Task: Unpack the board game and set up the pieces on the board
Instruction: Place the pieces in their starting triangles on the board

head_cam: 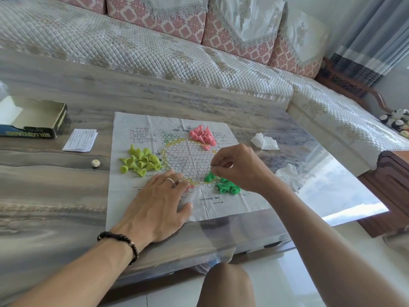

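A thin paper game board (137,196) with a printed hexagon grid lies flat on the table. Three heaps of cone-shaped pieces lie on it: yellow-green pieces (140,161) at the left, pink pieces (202,135) at the far side, dark green pieces (225,185) at the near right. My left hand (159,202) rests flat on the board's near left part, fingers spread, a ring on one finger. My right hand (239,166) hovers over the dark green heap with its fingertips pinched together on something small and green, mostly hidden by the fingers.
The open game box (33,120) sits at the table's left, with a folded instruction sheet (80,140) and a small die (95,163) beside it. Two crumpled plastic wrappers (264,141) (288,175) lie right of the board. A sofa runs behind the table (55,185).
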{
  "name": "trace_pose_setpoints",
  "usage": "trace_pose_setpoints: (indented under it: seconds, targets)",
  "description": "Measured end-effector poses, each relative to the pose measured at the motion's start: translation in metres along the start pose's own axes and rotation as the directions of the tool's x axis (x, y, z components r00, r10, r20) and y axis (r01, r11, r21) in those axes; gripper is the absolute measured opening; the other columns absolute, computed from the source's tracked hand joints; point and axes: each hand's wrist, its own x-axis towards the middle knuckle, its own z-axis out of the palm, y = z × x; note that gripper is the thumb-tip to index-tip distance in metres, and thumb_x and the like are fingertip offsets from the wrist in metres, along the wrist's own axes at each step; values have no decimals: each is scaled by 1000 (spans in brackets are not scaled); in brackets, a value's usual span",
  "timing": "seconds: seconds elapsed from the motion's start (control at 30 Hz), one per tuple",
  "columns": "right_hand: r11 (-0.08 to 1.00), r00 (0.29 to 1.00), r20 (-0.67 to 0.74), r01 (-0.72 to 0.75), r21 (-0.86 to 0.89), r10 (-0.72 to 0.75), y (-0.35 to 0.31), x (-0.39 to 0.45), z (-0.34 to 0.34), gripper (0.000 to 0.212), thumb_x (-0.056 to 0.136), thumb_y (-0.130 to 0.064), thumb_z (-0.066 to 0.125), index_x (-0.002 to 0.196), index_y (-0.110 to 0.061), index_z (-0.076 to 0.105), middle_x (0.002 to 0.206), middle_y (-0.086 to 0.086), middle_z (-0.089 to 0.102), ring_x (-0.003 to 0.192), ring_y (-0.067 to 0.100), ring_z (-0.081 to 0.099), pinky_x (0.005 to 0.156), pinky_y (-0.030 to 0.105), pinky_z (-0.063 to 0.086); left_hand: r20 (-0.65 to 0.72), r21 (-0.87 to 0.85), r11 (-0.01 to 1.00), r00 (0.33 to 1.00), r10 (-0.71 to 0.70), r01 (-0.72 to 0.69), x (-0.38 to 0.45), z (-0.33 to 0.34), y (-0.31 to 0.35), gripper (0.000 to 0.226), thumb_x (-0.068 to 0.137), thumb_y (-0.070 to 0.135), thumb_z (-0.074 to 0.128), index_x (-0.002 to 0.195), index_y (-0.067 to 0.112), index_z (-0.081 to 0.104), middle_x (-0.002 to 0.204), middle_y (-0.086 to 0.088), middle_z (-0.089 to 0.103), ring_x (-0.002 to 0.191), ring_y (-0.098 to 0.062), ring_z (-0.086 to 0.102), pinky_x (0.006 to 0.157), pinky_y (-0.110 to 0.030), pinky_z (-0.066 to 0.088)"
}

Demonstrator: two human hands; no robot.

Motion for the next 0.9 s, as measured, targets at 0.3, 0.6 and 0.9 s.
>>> trace_pose_setpoints:
  seconds: [0.3,0.6,0.9]
  targets:
    - [996,999,35,-6,-87,10,0,1,16,7,82,-11,69,85,-15,74,70,-12,65,60,-4,56,60,10,46,3,-16,1000,1000,-2,2,0,0,-1,75,80,58,12,138,23,43,150,0,37,143,-18,21,116,-31,12]
    - [962,996,74,75,-264,-58,-4,6,26,9,85,-17,70,91,-17,75,83,-10,60,70,3,50,74,21,44,-11,-14,1000,1000,4,-4,0,1,-2,71,82,57,17,136,22,47,146,-2,40,140,-20,26,115,-30,14]
    - [975,993,-114,-37,-218,13,20,-1,8,12,84,-14,64,86,-15,75,79,-9,70,69,1,61,73,33,56,-15,-19,1000,1000,-4,4,0,4,-3,68,84,56,22,137,23,47,148,-1,39,142,-18,24,114,-28,12]
